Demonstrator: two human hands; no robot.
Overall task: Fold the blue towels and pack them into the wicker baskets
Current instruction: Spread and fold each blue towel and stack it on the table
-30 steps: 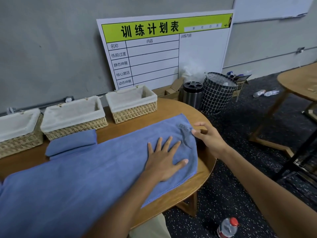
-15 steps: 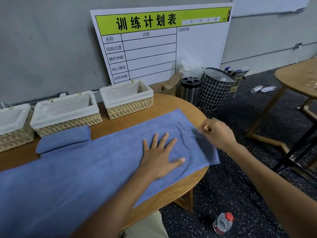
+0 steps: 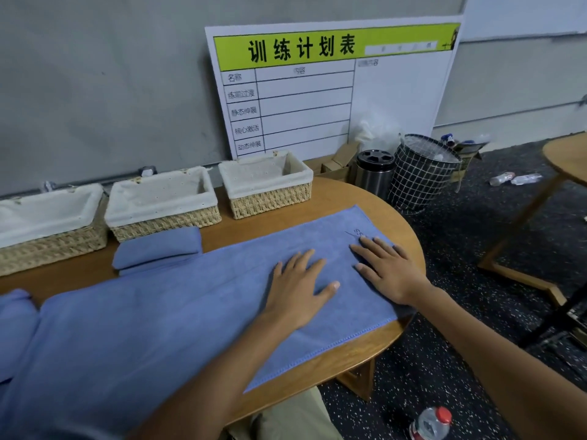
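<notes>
We are pressing left hand (image 3: 298,285) and right hand (image 3: 386,269), fingers spread flat, on the blue towel (image 3: 152,312), gripping nothing.

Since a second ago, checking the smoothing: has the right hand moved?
Yes. The right hand left the towel corner at the table edge and lies flat nearer the left hand.

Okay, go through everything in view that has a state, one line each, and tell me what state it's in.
Large towel: spread flat on the table, unfolded.
Small towel: folded, lying in front of the middle basket.
Left basket: lined, empty.
Middle basket: lined, empty.
Right basket: lined, empty.
Left hand: open, flat on the large towel.
Right hand: open, flat on the large towel.
Bottle: on the floor, cap on.
</notes>
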